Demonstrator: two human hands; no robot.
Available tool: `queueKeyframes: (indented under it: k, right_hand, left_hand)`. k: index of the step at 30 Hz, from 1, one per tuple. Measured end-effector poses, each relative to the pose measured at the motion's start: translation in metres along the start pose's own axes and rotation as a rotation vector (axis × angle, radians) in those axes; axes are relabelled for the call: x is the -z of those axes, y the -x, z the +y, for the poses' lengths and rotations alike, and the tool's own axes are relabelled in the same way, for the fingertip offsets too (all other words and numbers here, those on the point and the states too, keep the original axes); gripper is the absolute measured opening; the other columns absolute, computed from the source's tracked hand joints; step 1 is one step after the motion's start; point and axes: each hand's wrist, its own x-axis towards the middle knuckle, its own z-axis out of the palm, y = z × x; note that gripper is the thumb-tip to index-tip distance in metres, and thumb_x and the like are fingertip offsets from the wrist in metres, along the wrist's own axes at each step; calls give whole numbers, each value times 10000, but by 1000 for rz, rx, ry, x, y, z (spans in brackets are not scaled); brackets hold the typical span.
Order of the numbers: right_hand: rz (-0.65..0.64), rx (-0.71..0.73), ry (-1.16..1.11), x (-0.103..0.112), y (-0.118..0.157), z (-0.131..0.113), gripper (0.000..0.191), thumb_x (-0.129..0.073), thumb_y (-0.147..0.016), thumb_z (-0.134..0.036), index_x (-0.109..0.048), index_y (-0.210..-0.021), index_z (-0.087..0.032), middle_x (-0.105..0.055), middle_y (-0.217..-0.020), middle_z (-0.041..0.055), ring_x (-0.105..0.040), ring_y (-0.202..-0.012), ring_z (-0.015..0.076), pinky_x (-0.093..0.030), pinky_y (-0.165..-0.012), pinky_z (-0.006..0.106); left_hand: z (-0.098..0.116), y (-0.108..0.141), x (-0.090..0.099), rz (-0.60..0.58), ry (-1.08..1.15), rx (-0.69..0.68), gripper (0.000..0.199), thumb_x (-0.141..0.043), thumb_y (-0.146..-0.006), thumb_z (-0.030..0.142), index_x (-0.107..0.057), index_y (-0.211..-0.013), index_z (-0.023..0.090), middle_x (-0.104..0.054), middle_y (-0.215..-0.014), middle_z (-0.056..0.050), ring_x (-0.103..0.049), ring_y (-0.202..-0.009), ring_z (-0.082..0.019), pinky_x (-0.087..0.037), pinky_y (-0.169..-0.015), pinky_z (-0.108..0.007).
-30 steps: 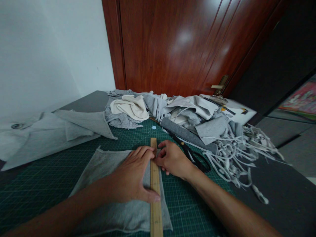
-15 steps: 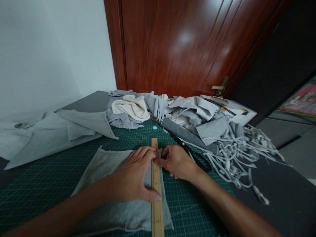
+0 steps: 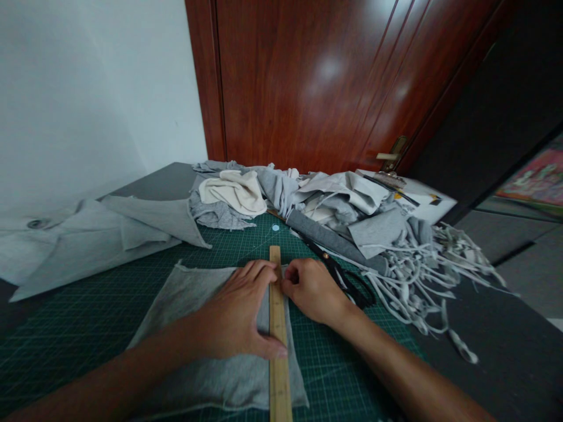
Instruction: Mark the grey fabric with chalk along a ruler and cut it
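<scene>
A wooden ruler (image 3: pixel 280 375) lies lengthwise over the right part of a grey cloth piece (image 3: pixel 211 381), which is spread on a green cutting mat (image 3: pixel 352 363). My left hand (image 3: pixel 244 313) rests on cloth and ruler, thumb and fingers spread apart, with thumb and fingertips on the ruler. On the ruler's right side, my right hand (image 3: pixel 314 287) has its thumb and index finger pinched together at the cloth's edge near the top; what they pinch is too small to make out. Black-handled scissors (image 3: pixel 347 278) lie just beyond my right hand.
Folded grey cloth (image 3: pixel 132 225) lies on the mat at the left. A heap of grey and cream fabric (image 3: pixel 343 196) spans the back. Tangled pale strips (image 3: pixel 417 287) lie at the right, with a white box (image 3: pixel 424 205) behind. A wooden door (image 3: pixel 308 88) stands beyond.
My right hand's thumb and fingertips have shifted slightly right, off the ruler's edge, and drawn closer together. My left hand and the ruler have stayed in place.
</scene>
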Motion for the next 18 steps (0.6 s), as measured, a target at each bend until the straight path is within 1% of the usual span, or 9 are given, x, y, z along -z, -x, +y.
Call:
queueKeyframes:
  k: [2,4,7,9,11,13,15,18]
  right_hand:
    - [22,16,35,-1,3,-3,150,-695,-880,-50,-704,-786,-167,-755,-795,90,-684,-768,238,-400,-689,305]
    - [26,22,36,-2,4,-4,145,-679,-888,-36,-692,-827,-167,-751,-804,93,-680,-761,241,-389,-681,308]
    - [9,20,-27,-6,3,-1,157,-670,-904,-17,-655,-910,-173,-732,-820,56,-670,-746,207,-392,-657,284]
    - [-27,1,-100,-8,2,2,166,-692,-918,-42,-628,-997,-173,-701,-785,5,-647,-664,167,-402,-612,261]
    - [-84,-29,-176,-8,2,6,243,-736,-914,-85,-599,-1098,-166,-657,-735,-52,-599,-550,132,-405,-549,245]
    - [-148,-55,-239,-7,4,8,367,-783,-881,-104,-570,-1176,-157,-620,-713,-91,-558,-479,112,-399,-488,234]
    - [-197,-61,-278,-5,5,11,451,-812,-844,-99,-557,-1211,-156,-601,-710,-107,-546,-460,107,-391,-450,228]
    - [-208,-26,-278,0,6,15,481,-801,-824,-60,-577,-1237,-167,-587,-704,-112,-542,-476,104,-392,-478,229]
  left_hand:
    - [-1,0,0,11,-1,-4,957,-980,-500,595,-589,-1287,216,-586,-1415,-151,-531,-1356,-437,-449,-1176,-606]
    - [-1,-1,-1,16,-2,-11,960,-977,-498,610,-591,-1288,222,-590,-1405,-147,-541,-1342,-436,-456,-1166,-611]
    - [-1,-1,-1,21,4,-24,953,-981,-493,606,-595,-1278,227,-599,-1384,-139,-551,-1321,-430,-468,-1151,-604]
    - [-1,-1,-1,26,4,-26,944,-987,-488,599,-598,-1266,230,-606,-1369,-134,-560,-1305,-425,-478,-1137,-598]
    - [0,-1,-1,33,1,-30,922,-986,-501,596,-599,-1254,231,-611,-1361,-132,-571,-1287,-418,-487,-1123,-593]
    - [0,0,0,31,1,-38,904,-983,-514,597,-595,-1245,232,-610,-1358,-131,-573,-1282,-412,-490,-1116,-590]
    - [1,0,1,8,3,-38,908,-990,-516,589,-585,-1242,223,-602,-1363,-138,-564,-1290,-410,-483,-1122,-590]
    - [1,-1,1,-23,-1,-24,925,-1004,-512,565,-562,-1242,206,-583,-1382,-156,-542,-1311,-414,-463,-1143,-601]
